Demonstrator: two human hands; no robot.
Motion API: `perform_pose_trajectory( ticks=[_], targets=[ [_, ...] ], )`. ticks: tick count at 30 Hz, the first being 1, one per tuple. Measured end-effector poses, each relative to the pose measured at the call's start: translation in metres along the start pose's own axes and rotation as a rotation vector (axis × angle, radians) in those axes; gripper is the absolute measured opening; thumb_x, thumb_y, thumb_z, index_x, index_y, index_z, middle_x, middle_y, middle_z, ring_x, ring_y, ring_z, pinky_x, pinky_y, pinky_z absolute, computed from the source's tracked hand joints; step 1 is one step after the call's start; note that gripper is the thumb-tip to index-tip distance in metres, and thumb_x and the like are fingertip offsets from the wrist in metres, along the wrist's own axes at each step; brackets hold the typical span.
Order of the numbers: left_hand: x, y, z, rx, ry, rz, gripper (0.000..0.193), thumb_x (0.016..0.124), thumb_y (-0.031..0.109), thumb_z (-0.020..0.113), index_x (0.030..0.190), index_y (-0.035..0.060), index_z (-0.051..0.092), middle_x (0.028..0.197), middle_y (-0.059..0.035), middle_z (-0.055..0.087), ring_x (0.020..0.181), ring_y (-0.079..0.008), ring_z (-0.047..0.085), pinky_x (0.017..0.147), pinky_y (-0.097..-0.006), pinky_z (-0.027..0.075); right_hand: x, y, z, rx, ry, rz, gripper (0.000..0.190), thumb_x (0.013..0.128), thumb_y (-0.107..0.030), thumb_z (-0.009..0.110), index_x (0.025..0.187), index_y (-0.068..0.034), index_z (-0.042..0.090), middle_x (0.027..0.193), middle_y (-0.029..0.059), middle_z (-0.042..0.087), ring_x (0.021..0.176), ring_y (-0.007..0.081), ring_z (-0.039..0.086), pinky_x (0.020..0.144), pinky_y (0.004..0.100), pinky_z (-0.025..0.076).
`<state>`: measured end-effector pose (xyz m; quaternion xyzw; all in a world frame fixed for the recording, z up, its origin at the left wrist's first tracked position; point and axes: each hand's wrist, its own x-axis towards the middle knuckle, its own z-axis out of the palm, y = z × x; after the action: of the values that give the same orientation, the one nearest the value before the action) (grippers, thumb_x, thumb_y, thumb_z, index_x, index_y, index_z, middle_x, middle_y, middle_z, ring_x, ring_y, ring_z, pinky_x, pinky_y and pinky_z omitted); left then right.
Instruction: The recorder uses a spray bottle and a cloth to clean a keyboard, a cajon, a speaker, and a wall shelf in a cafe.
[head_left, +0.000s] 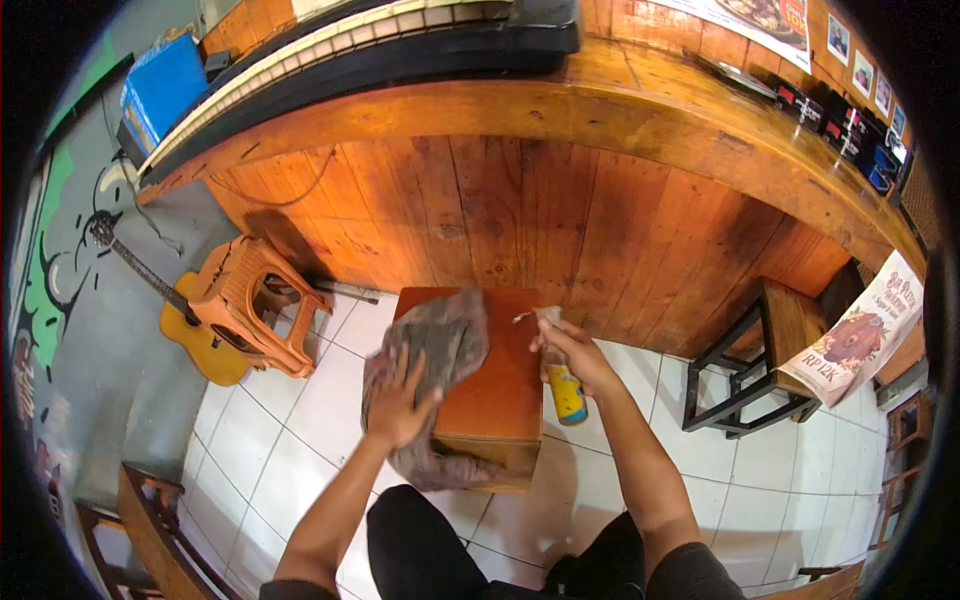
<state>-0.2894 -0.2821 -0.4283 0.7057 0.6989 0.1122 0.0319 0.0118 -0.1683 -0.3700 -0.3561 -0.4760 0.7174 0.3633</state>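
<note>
A wooden box-like stool or small table (499, 390) with a reddish-brown top stands on the floor before me. A crumpled grey patterned cloth (450, 337) covers its left part and hangs down over the left and near sides. My left hand (405, 401) lies on the cloth with its fingers spread, pressing it at the left edge of the top. In my right hand (571, 352) is a spray bottle (567, 394) with a yellow and blue label, held by its neck just right of the top, its nozzle towards the left.
Orange plastic stools (251, 300) and an acoustic guitar (199, 337) lean at the left wall. A wooden counter (450, 105) bearing a keyboard (360, 45) runs across ahead. At the right stands a metal-framed stool (787, 315) beside a hanging printed banner (855, 337). Wooden furniture (150, 525) stands near left.
</note>
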Motion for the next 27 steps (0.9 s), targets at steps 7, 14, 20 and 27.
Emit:
perform_pose_trajectory(
  ticks=[7,14,20,27],
  targets=[
    [0.022,0.096,0.009,-0.072,-0.304,0.512,0.07,0.094,0.066,0.039,0.146,0.0197,0.043,0.154,-0.0166,0.033,0.148,-0.0326,0.018,0.12,-0.0528,0.006,-0.011,0.018,-0.016,0.231,0.119,0.022,0.042,0.094,-0.044,0.061,0.108,-0.004,0.058,0.098,0.012,0.066,0.059,0.0185,0.06,0.051,0.031,0.051],
    [0.146,0.015,0.005,-0.027,-0.108,0.049,0.088,0.088,0.075,0.036,0.154,0.0172,0.026,0.162,-0.0126,0.013,0.149,-0.0327,0.009,0.121,-0.0484,0.005,-0.035,0.028,-0.033,0.086,0.105,-0.005,0.044,0.096,-0.044,0.058,0.114,-0.004,0.058,0.096,0.0119,0.064,0.062,0.018,0.062,0.053,0.0299,0.051],
    [-0.013,-0.002,-0.004,-0.07,0.006,-0.006,0.09,0.086,0.068,0.05,0.15,0.007,0.033,0.159,-0.0229,0.015,0.149,-0.037,0.01,0.12,-0.0503,0.007,-0.023,0.013,0.003,0.057,-0.107,0.084,0.05,0.095,-0.04,0.062,0.128,-0.004,0.054,0.096,0.0054,0.062,0.067,0.0124,0.059,0.054,0.0298,0.051],
    [-0.089,0.029,0.054,-0.012,0.179,0.021,0.079,0.08,0.064,0.063,0.133,0.0064,0.055,0.153,-0.0238,0.026,0.144,-0.0464,0.013,0.112,-0.0689,0.002,-0.033,0.025,-0.002,0.021,-0.022,0.04,0.043,0.098,-0.039,0.055,0.125,-0.006,0.049,0.099,0.0084,0.063,0.057,0.0165,0.059,0.052,0.0305,0.05]
  ],
)
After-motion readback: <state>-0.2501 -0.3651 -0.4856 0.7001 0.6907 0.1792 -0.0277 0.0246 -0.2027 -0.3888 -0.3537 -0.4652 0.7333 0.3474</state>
